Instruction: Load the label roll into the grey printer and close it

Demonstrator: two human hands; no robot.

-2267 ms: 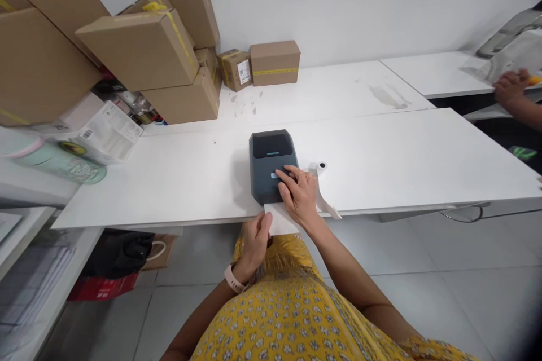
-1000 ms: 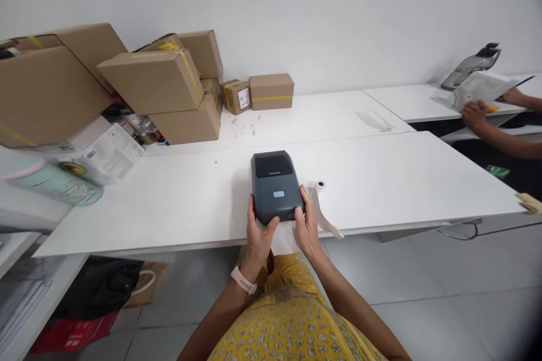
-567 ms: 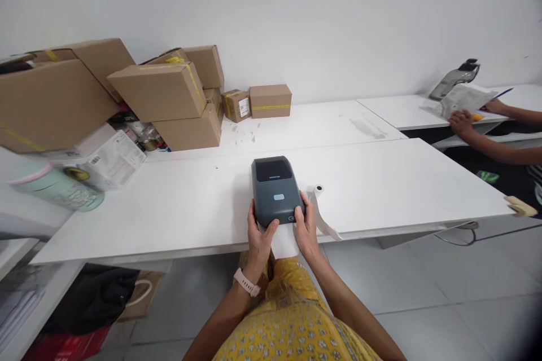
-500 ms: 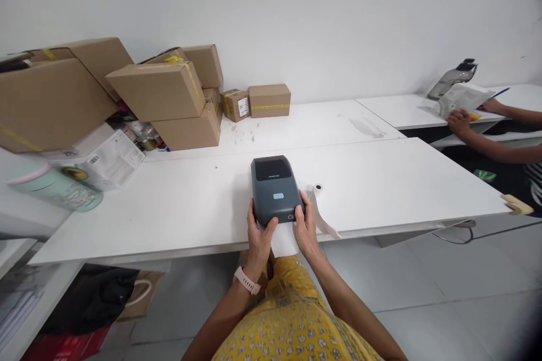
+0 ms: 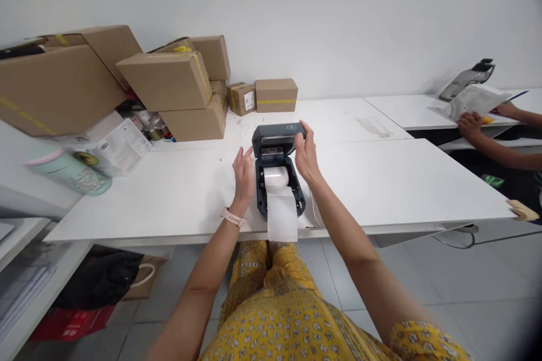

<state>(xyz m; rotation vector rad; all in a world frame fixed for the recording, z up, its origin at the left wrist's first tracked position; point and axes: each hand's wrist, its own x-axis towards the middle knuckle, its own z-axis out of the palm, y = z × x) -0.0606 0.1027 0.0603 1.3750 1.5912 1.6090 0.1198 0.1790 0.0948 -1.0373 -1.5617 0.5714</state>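
A dark grey label printer (image 5: 301, 198) stands on the white table with its lid (image 5: 276, 131) raised. Inside it sits a white paper roll (image 5: 276, 176), and a strip of paper (image 5: 282, 217) runs from it over the printer's front and past the table edge. My right hand (image 5: 306, 152) grips the right side of the raised lid, thumb on the near face. My left hand (image 5: 243, 176) is beside the printer's left side, fingers apart and pointing up, holding nothing; whether a fingertip touches the lid I cannot tell.
Cardboard boxes (image 5: 165, 82) are stacked at the back left, with two small boxes (image 5: 276, 95) against the wall. A mint bottle (image 5: 71, 172) leans at the left. On the right, another person's hands (image 5: 470, 124) handle a white packet (image 5: 476, 100). The table's front edge (image 5: 359, 230) is close to me.
The printer's lid has gone from closed to raised, exposing the paper roll. My right hand moved up with the lid; my left hand let go of the printer's front and moved up and left.
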